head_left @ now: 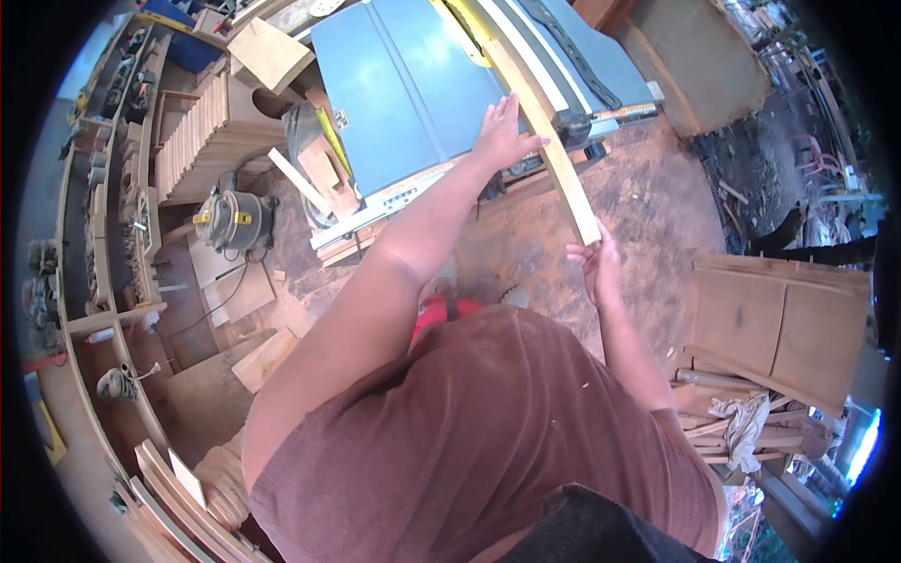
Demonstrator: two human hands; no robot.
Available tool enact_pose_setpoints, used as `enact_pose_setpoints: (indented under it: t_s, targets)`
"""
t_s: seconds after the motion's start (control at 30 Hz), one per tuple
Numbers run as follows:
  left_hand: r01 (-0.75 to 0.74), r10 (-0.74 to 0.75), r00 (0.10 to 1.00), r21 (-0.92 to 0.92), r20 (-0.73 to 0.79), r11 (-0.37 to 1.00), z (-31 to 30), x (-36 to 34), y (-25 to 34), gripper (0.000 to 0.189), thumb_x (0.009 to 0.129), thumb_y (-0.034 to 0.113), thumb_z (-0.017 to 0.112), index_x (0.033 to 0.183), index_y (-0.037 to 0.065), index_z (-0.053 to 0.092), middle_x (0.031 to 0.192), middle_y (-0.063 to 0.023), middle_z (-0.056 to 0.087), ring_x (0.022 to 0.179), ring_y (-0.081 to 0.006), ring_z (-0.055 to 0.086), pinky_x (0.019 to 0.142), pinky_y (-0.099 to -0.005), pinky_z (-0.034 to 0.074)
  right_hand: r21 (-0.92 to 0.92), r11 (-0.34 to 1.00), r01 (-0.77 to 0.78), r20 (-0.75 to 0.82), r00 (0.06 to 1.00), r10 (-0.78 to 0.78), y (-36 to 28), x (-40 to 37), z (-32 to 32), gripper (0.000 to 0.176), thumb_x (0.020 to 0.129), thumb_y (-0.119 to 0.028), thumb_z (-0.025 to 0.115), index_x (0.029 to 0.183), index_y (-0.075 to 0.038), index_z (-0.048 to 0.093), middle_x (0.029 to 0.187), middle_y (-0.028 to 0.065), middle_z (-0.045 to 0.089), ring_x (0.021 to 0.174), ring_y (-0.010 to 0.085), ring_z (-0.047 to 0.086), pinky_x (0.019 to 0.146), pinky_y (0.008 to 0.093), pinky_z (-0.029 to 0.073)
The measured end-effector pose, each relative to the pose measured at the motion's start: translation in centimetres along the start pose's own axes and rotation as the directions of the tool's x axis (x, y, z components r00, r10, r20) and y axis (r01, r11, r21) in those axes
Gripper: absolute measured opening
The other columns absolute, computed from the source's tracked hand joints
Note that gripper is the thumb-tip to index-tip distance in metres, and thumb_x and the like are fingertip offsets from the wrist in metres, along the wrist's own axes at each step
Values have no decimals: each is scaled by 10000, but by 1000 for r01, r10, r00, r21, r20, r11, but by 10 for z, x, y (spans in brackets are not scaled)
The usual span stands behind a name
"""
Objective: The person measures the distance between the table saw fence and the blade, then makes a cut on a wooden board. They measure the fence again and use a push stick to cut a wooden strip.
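A long light wooden strip [554, 150] lies along the table saw's fence [554, 70], its near end sticking out past the front of the blue-grey saw table [394, 103]. My left hand [507, 141] is at the table's front edge with its fingers stretched forward beside the strip and the thumb reaching toward its side. At the strip's near end is my right hand [601, 266], its thumb by the end face and its fingers underneath. A yellow part [469, 33] stands at the far end, near the strip; the blade is not clearly visible.
A shop vacuum [233, 220] stands on the floor at left, near stacked wooden pieces [195, 141]. Shelves [103, 235] run down the far left. Brown panels [779, 319] and scrap wood [741, 427] are at right. Sawdust covers the floor [648, 216].
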State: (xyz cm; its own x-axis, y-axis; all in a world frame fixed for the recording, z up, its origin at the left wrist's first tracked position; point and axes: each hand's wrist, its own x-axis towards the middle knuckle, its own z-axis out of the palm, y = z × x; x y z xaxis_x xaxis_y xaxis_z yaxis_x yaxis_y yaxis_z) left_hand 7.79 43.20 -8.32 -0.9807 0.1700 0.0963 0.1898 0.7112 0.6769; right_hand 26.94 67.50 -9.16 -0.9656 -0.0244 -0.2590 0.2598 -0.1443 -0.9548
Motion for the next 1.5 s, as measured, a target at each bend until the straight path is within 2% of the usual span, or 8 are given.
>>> enact_pose_setpoints:
  t_s: [0.1,0.3,0.77,1.17,1.23,1.4,1.47,1.5]
  targets:
    - [-4,4,1000,2,4,1000,13,-2,-4,1142,747,599,698,1458,-105,148,1489,-296,285,1437,-351,215,1189,-416,115,449,874,-184,-62,970,235,36,0,-11,554,1028,-418,309,1368,9,401,1144,165,594,844,214,647,729,323,555]
    - [-26,28,999,52,-35,998,4,1,0,1125,750,596,705,1456,-96,169,1481,-291,306,1428,-347,235,1185,-414,136,-427,802,-417,228,809,542,103,50,71,437,945,-306,561,1313,-71,539,909,76,617,737,144,580,686,316,524]
    - [-14,14,1000,13,-17,1000,-3,-2,9,1077,745,481,758,1434,-123,191,1470,-299,314,1427,-361,235,1181,-433,137,553,633,-542,373,840,393,211,142,255,469,955,-195,525,1404,-135,407,1196,86,579,950,174,603,745,308,513]
    - [-45,44,998,-33,-34,998,-4,-3,7,1081,778,552,696,1438,-130,178,1474,-305,300,1427,-384,222,1170,-459,146,215,710,-671,397,724,564,163,97,161,415,960,-260,541,1332,-96,458,1177,113,595,970,203,613,767,329,525]
    - [-34,33,999,-42,-27,999,-5,-4,6,1085,783,561,686,1447,-120,164,1485,-298,285,1434,-368,213,1176,-445,140,279,742,-609,163,792,589,167,75,96,332,994,-296,483,1239,-73,489,1025,77,619,898,189,620,775,338,542]
    - [29,-29,1000,-41,-4,999,-4,-4,7,1083,790,560,678,1469,-89,138,1495,-293,271,1446,-340,199,1186,-413,126,315,949,-5,-381,915,131,52,4,-14,375,937,-216,576,1275,-79,488,1242,100,533,1040,202,579,792,319,531]
    - [39,-38,999,-25,20,999,-7,-2,9,1067,796,548,675,1471,-82,140,1496,-294,271,1444,-344,205,1185,-418,127,-634,702,324,-22,900,-436,-20,-12,-17,579,831,-118,683,1355,-74,441,1420,114,421,1269,267,464,940,383,489]
    - [57,-56,998,-29,36,998,-7,-1,9,1060,791,514,687,1469,-84,134,1497,-289,275,1447,-345,196,1182,-428,121,-637,694,335,-14,895,-445,-51,-14,-13,579,831,-118,683,1355,-74,441,1420,114,421,1269,267,464,940,383,489]
